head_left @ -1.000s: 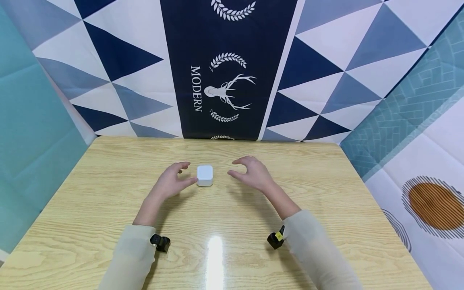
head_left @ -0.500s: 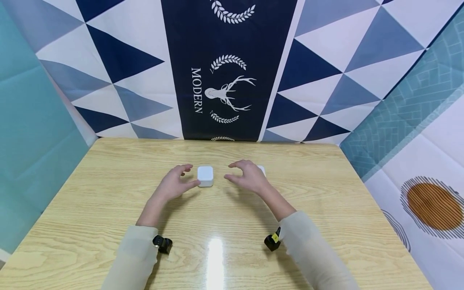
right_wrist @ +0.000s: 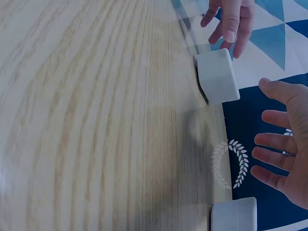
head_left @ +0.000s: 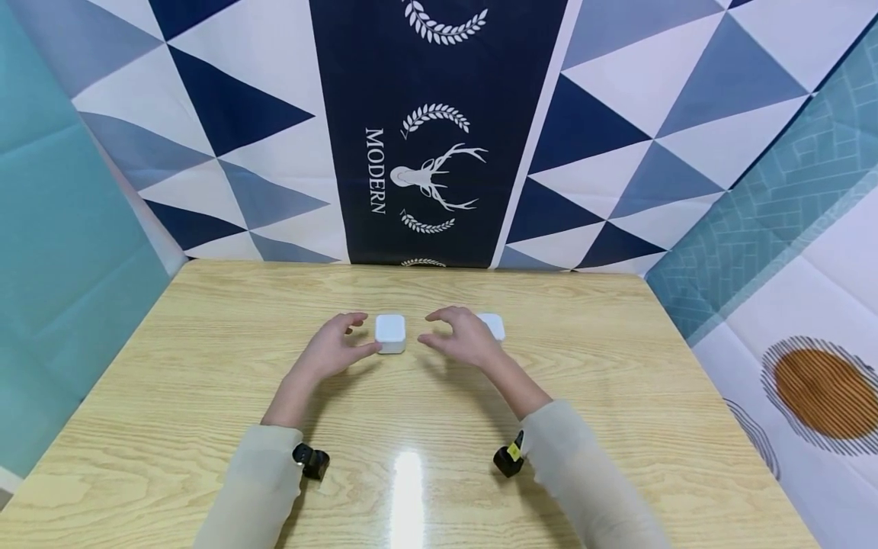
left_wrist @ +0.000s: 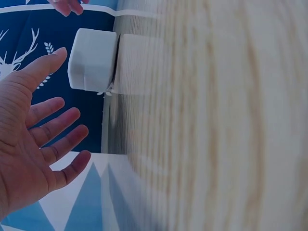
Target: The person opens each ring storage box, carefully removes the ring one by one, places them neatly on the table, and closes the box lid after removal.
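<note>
A small white box with rounded corners (head_left: 390,328) stands on the wooden table between my two hands. My left hand (head_left: 331,347) is just to its left, fingers loosely bent and thumb close to the box's near corner. In the left wrist view a gap shows between the thumb (left_wrist: 53,62) and the box (left_wrist: 94,60). My right hand (head_left: 461,335) hovers right of that box with nothing in its fingers. Behind this hand, to the right, sits a second white box (head_left: 492,325), partly hidden by it; the right wrist view also shows this second box (right_wrist: 234,216).
The light wooden table (head_left: 405,412) reaches back to a patterned cloth (head_left: 425,137) with triangles and a deer head. A teal cloth (head_left: 68,229) hangs on the left, a white patterned one (head_left: 789,358) on the right. Dark wrist cameras sit at both cuffs.
My right hand has moved left toward the first box, uncovering the second box behind it. The left hand has shifted slightly right. Both boxes stay in place.
</note>
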`<state>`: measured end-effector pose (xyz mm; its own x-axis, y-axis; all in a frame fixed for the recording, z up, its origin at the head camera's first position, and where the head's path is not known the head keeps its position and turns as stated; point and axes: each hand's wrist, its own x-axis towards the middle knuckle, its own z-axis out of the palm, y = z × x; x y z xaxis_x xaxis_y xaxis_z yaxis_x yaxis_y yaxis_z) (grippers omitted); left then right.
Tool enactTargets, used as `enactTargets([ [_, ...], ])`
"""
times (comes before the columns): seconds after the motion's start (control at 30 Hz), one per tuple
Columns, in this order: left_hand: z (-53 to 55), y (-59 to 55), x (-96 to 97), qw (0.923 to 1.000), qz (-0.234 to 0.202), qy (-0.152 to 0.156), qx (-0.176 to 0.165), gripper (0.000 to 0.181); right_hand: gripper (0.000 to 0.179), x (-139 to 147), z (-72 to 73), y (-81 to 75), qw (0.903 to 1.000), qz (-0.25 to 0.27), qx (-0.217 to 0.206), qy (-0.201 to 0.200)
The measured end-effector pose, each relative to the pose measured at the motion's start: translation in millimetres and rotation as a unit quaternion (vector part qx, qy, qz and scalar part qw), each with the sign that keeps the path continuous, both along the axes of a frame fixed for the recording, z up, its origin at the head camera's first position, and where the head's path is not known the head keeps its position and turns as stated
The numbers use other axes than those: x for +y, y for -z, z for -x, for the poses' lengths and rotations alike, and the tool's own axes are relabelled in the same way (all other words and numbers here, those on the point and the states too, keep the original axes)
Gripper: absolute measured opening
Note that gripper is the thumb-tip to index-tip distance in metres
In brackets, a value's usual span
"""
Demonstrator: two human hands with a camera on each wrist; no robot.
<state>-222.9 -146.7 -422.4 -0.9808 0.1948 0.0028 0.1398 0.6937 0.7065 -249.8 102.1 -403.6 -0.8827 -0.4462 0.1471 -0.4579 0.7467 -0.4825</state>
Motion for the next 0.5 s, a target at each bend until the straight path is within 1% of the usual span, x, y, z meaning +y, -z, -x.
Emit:
enactTargets([
  [0.1, 0.4, 0.3, -0.1, 1.0, 0.003, -0.001, -0.002, 0.068, 0.046, -3.4, -0.3, 0.5, 0.9999, -0.006, -0.008, 0.003],
  [0.27, 0.7, 1.1, -0.1, 1.0, 0.007, -0.002, -0.006, 0.068, 0.044, -9.7, 1.5, 4.9, 0.9999, -0.011, -0.009, 0.004],
  [0.5, 2.1, 2.7, 0.2, 0.9998, 0.006, 0.005, -0.016, 0.069, 0.045, -15.1, 4.0, 10.1, 0.9998, 0.001, -0.021, 0.001],
])
